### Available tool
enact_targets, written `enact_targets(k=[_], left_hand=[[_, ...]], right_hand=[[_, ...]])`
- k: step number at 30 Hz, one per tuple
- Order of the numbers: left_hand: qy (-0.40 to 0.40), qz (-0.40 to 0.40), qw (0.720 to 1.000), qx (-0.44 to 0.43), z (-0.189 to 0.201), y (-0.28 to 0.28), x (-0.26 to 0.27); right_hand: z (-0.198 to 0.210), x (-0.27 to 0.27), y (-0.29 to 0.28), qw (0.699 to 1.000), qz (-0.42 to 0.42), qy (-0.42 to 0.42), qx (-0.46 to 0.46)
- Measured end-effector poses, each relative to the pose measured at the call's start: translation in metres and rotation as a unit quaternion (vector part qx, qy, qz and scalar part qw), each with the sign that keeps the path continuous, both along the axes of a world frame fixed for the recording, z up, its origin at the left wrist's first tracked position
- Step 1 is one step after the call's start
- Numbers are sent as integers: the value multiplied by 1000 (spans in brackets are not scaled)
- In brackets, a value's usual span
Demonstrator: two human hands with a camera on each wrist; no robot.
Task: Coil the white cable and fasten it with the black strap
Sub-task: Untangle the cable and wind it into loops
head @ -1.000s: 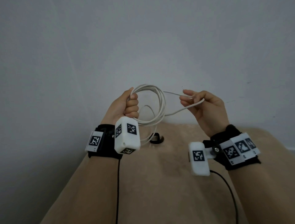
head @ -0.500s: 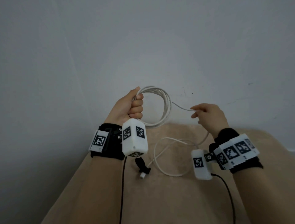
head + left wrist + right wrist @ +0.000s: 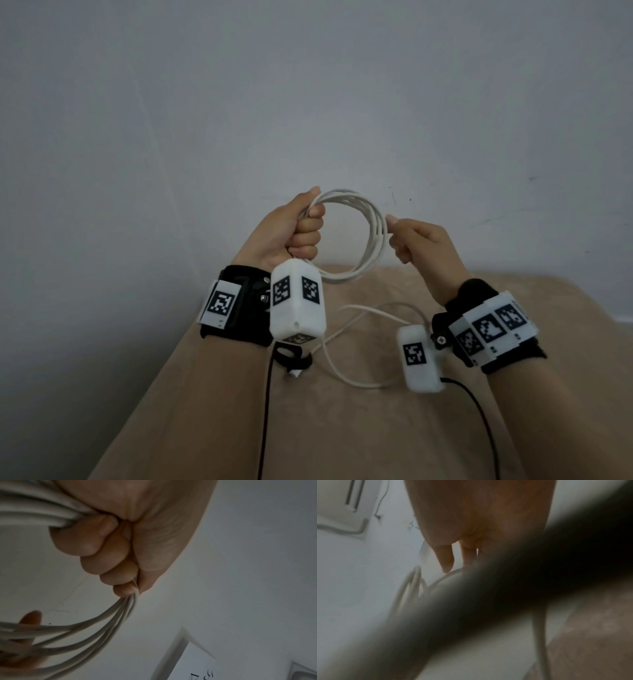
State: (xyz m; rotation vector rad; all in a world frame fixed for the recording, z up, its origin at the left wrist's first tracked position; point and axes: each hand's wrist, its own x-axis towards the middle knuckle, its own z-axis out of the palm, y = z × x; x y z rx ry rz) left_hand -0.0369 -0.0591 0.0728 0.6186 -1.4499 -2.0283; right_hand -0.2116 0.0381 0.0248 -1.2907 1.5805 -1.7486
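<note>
The white cable [image 3: 372,236] forms a round coil of several loops held up in front of the wall. My left hand [image 3: 308,233] grips the coil's left side in a fist; in the left wrist view its curled fingers [image 3: 109,555] close round the white cable [image 3: 102,622]. My right hand [image 3: 394,233] pinches a strand at the coil's right side. The cable's loose tail [image 3: 342,373] curves over the beige surface below. The black strap [image 3: 291,356] lies there by the white plug end, partly hidden under my left wrist camera. The right wrist view is blurred, half covered by a dark band.
A beige cloth-covered surface [image 3: 376,428] stretches below both arms, up to a plain grey wall [image 3: 308,102]. Thin black leads [image 3: 265,411] from the wrist cameras run down toward me over the surface.
My right hand has moved left from out at the side up to the coil's right edge, laying its strand onto the loops. My left hand keeps its grip.
</note>
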Motion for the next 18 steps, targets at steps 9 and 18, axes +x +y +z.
enact_targets(k=[9, 18], left_hand=[[10, -27, 1000, -5, 1, 6, -6], [46, 8, 999, 28, -2, 3, -10]], right_hand=[[5, 6, -2, 980, 174, -91, 31], [7, 9, -5, 972, 132, -188, -47]])
